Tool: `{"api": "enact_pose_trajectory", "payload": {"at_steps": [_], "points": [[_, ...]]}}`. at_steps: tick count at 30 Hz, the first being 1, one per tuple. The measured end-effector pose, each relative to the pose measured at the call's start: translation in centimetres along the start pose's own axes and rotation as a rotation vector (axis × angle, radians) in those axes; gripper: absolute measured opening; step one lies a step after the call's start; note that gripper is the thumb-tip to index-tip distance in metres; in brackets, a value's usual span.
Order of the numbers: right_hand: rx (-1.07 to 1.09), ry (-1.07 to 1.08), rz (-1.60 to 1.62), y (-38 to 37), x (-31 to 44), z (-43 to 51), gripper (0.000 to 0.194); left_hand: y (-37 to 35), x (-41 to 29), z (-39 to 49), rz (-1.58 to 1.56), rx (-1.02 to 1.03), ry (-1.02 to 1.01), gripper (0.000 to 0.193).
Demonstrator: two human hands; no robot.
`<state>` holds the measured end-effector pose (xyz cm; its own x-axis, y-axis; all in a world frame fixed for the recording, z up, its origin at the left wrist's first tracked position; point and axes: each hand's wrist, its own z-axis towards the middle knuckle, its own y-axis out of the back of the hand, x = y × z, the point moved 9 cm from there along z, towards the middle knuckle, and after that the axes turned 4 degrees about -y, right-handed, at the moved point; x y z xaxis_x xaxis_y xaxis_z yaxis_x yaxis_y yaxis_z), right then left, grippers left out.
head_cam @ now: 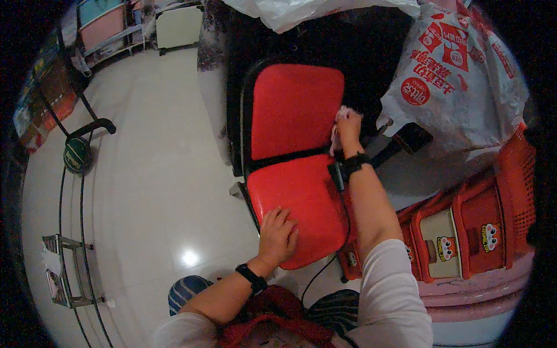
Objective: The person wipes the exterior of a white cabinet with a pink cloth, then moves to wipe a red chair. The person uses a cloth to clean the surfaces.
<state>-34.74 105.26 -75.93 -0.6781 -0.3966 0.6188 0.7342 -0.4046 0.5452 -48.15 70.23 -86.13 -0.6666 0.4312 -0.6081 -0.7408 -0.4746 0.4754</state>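
Note:
Before me are a red seat cushion (300, 204) and a matching red backrest (296, 108), both set in a black chair frame (248, 104). My right hand (349, 128) holds a pale pink cloth (343, 114) against the right edge of the backrest. The cloth is bunched, and part of it hangs below my fingers. My left hand (278, 237) rests palm down on the front left of the seat, its fingers slightly apart and nothing in it. A black band (251, 278) circles my left wrist. Another dark band with a small device and a cable is on my right wrist (354, 162).
Red plastic drawers (481, 230) stand close on my right, below a large white plastic bag (474, 108) with red print. A green ball (77, 155) and a small metal-framed stool (72, 272) are at left on the tiled floor (174, 143). A cable (322, 269) hangs near the seat.

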Motion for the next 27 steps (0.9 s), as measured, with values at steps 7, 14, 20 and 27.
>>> {"api": "enact_pose_trajectory", "payload": {"at_steps": [7, 14, 20, 27], "points": [[-0.107, 0.27, 0.255, 0.8, 19.6, -0.9, 0.021, -0.3, 0.3, -0.2, -0.025, 0.026, 0.019, 0.023], [-0.148, 1.039, -0.006, -3.0, 32.4, -11.9, 0.022, -0.1, -0.1, 0.1, -0.027, 0.006, -0.012, 0.022], [-0.126, 0.584, -0.296, -1.4, 22.9, -0.4, 0.022, 0.1, 0.1, 0.4, -0.039, -0.017, -0.015, 0.021], [0.054, -0.084, -0.094, 2.0, 10.9, 6.7, 0.026, -0.1, 0.3, 0.2, -0.045, -0.005, 0.027, 0.02]]}}
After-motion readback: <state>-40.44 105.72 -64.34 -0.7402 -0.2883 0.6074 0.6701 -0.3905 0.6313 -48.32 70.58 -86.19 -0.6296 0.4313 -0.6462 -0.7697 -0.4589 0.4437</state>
